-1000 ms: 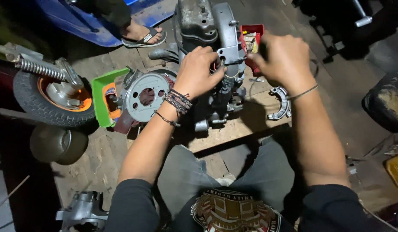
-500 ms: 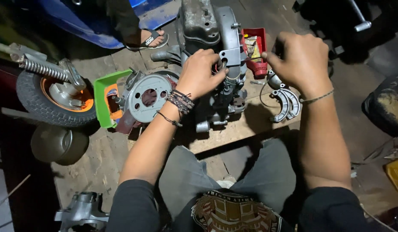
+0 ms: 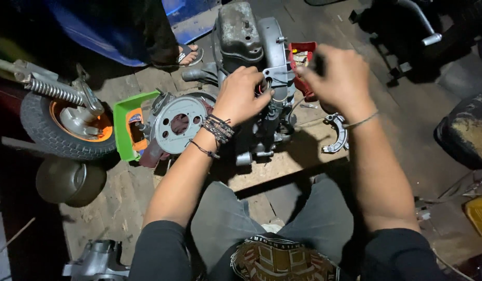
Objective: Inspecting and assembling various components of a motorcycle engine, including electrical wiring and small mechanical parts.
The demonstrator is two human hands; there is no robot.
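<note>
Grey cast metal: one small engine block [image 3: 251, 62] stands on a wooden board [image 3: 282, 161] laid on the floor, close to the board's far edge. My left hand [image 3: 241, 96] rests on the engine's right side by its grey cover plate [image 3: 274, 67], fingers [image 3: 259, 86] curled and pressed into a cluster of thin wires there; whether they pinch a wire I cannot tell. My right hand [image 3: 337, 78] hovers over the red tray [image 3: 303, 65] beside the engine, blurred, fingers bunched around something dark; what it is I cannot tell.

Progress, as judged: engine is out and partly stripped, round backing plate [image 3: 179, 124] exposed, wiring loose. Most of the work looks left.

Count: one engine, one round plate, one curved brake shoe [image 3: 337, 132] near the board's right edge, one red tray, one green tray [image 3: 127, 125], one wheel with tyre [image 3: 64, 122], one coil spring [image 3: 51, 89], one sandalled foot [image 3: 186, 53] of another person.
</note>
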